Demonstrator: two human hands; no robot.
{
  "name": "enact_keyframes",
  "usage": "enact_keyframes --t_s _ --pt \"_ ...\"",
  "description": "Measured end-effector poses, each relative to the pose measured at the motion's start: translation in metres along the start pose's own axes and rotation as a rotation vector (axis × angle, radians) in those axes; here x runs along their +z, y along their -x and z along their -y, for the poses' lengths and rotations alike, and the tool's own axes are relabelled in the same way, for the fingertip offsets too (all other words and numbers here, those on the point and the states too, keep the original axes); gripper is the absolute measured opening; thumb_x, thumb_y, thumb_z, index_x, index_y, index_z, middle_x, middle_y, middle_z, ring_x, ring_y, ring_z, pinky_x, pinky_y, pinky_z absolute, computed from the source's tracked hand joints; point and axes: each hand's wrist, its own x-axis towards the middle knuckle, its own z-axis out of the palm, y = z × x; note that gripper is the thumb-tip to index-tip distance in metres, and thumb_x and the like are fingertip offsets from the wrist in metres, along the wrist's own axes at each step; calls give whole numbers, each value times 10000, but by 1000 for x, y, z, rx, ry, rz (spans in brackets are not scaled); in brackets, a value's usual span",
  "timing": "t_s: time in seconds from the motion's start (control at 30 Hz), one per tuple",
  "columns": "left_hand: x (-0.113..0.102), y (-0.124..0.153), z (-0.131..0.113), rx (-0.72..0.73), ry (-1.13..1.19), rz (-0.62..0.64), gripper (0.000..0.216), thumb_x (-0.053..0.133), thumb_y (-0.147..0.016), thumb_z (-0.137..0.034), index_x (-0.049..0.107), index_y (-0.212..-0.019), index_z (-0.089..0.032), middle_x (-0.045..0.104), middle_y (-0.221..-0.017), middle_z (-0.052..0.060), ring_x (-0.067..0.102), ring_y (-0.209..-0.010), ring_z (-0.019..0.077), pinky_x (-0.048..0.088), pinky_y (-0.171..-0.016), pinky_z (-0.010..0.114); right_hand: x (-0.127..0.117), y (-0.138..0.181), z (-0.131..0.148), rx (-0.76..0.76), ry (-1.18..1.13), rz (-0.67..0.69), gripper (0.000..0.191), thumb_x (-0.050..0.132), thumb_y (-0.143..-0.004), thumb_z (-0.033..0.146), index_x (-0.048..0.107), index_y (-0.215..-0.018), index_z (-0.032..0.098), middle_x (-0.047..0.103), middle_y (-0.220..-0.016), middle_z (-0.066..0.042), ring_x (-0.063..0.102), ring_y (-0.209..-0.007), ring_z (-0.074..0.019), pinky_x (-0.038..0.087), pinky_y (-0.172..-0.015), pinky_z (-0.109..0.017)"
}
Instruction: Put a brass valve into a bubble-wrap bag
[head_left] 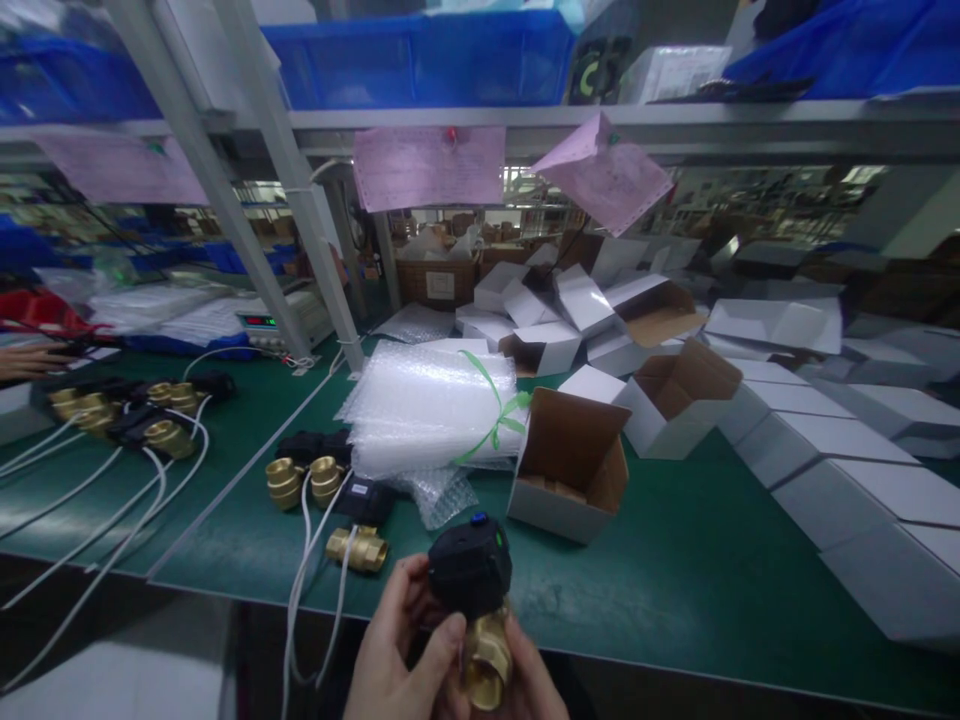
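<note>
At the bottom centre of the frame, the left hand (401,650) and right hand (529,680) both grip one motorised brass valve (472,610), lifted off the green bench (675,570) with its black actuator uppermost, near the open white carton (566,465).

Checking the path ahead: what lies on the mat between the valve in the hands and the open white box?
In the head view, only bare green mat separates the held valve from the open box.

A single view is given, taken from the head and aimed forward and down across the green table (675,580). The hands (442,660) are seen close at the bottom edge, the shelf (600,125) farther off above.
</note>
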Motion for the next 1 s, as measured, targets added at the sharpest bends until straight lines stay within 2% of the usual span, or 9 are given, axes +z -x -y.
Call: enact_keyframes --t_s 0.07,0.17,0.3,0.43,0.6,0.73,0.83,0.9,1.0 --pt "-7 -7 6 -5 50 88 550 843 -714 -499 612 -1126 -218 712 -1153 115 673 -1098 292 571 -909 329 8 -7 11 45 -133 177 684 668 -725 874 526 -664 207 394 -484 43 338 -410 -116 362 -478 -243" --pt "-7 -13 6 -6 169 178 615 866 -706 -491 601 -1191 -222 679 -1228 129 650 -1145 301 555 -948 342 16 -10 22 54 -327 399 560 668 -877 710 462 -726 212 312 -453 103 176 -368 -84 264 -440 -208" --pt "6 -8 -1 -88 323 273 811 915 -612 -537 610 -1287 -208 672 -1256 147 613 -1196 338 506 -1018 382 7 -12 16 100 -446 616 523 563 -969 650 393 -717 224 324 -407 104 189 -311 -82 190 -360 -211" --pt "10 -4 -5 -163 336 291 867 925 -562 -564 639 -1279 -171 698 -1186 158 618 -1162 363 508 -977 395 -16 -16 -5 142 -429 670 583 427 -961 740 420 -672 233 347 -385 76 247 -292 -96 212 -335 -221" --pt "6 -7 -14 -194 313 231 893 944 -526 -433 611 -1320 -198 692 -1202 110 635 -1100 303 507 -906 309 -32 -18 -29 217 -171 523 775 350 -859 911 497 -572 206 449 -432 5 323 -321 -103 254 -372 -207" --pt "8 -2 -21 -207 316 74 717 880 -564 -344 620 -1220 -218 711 -1025 39 652 -846 200 500 -701 236 -26 -12 -25 252 17 46 767 515 -764 933 560 -605 184 485 -456 -14 430 -363 -126 296 -375 -189" --pt "11 3 -24 -234 373 -76 623 866 -595 -354 587 -1138 -229 693 -849 -18 630 -715 158 511 -659 229 -12 -2 -4 215 54 -249 733 707 -652 882 624 -733 158 564 -541 -21 487 -408 -123 335 -386 -175" --pt "11 4 -24 -263 420 -151 595 862 -627 -391 583 -1120 -207 718 -877 3 669 -788 186 542 -713 250 -1 5 14 175 56 -336 755 798 -584 845 645 -827 146 612 -612 -25 514 -442 -116 360 -401 -165" --pt "10 3 -22 -338 488 -140 590 848 -667 -441 624 -1139 -167 743 -1010 63 689 -971 251 564 -797 302 13 14 36 138 136 -327 783 812 -580 853 630 -809 127 607 -592 -28 507 -419 -101 337 -382 -152"
